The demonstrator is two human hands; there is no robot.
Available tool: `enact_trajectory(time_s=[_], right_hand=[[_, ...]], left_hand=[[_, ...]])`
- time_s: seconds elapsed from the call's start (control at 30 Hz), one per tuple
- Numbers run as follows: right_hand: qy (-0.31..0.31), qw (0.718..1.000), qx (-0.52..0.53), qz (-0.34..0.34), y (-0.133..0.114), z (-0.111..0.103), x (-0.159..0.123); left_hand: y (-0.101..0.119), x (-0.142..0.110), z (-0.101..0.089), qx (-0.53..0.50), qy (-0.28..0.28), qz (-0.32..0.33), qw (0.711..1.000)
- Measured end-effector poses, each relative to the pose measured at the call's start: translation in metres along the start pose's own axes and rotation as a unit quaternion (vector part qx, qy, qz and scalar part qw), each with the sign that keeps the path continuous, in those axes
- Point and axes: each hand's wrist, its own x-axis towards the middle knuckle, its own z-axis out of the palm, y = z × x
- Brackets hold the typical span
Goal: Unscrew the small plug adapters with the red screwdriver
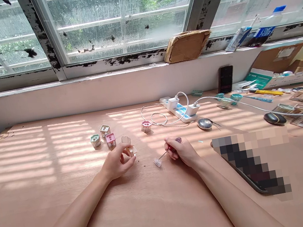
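My left hand [118,160] is closed, thumb and fingers around a small pale see-through plastic piece [133,150]. Just behind it stands a clear hexagonal plastic piece [126,140]. A screwdriver [163,154] with a dark red handle is gripped in my right hand [182,151], its shaft slanting down to the left. At the shaft's end is a small clear plastic part [157,162], low over the table; whether it rests on the wood I cannot tell. Left of these stand small hexagonal boxes, with a green top [95,140], a cream top [104,130] and a pink top [111,140].
Another pink-topped box [146,126] sits near a white power strip [182,112] with cables. A round silver object [205,124], a phone [246,167] and a black mouse [275,118] lie to the right. Behind them is an open carton [283,78]; a window sill runs along the back.
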Motion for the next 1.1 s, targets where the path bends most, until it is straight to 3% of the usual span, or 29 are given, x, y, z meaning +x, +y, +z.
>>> enact_trajectory(time_s=[0.17, 0.4, 0.53, 0.83, 1.1], right_hand=[[-0.049, 0.999, -0.023, -0.004, -0.003, 0.004, -0.005], [-0.063, 0.997, -0.032, -0.005, -0.005, 0.007, -0.008], [-0.071, 0.997, -0.022, -0.003, -0.003, 0.008, -0.006], [-0.085, 0.996, -0.041, -0.002, -0.005, 0.013, -0.01], [-0.137, 0.989, -0.057, -0.01, -0.002, 0.014, -0.01]], left_hand=[[0.005, -0.002, 0.0, -0.011, -0.02, 0.041, 0.999], [0.023, -0.001, 0.003, 0.018, -0.106, 0.153, 0.982], [0.034, -0.001, 0.007, 0.02, -0.153, 0.156, 0.976], [0.035, -0.004, 0.012, 0.132, -0.148, 0.135, 0.971], [0.031, -0.005, 0.018, 0.238, -0.161, 0.2, 0.937]])
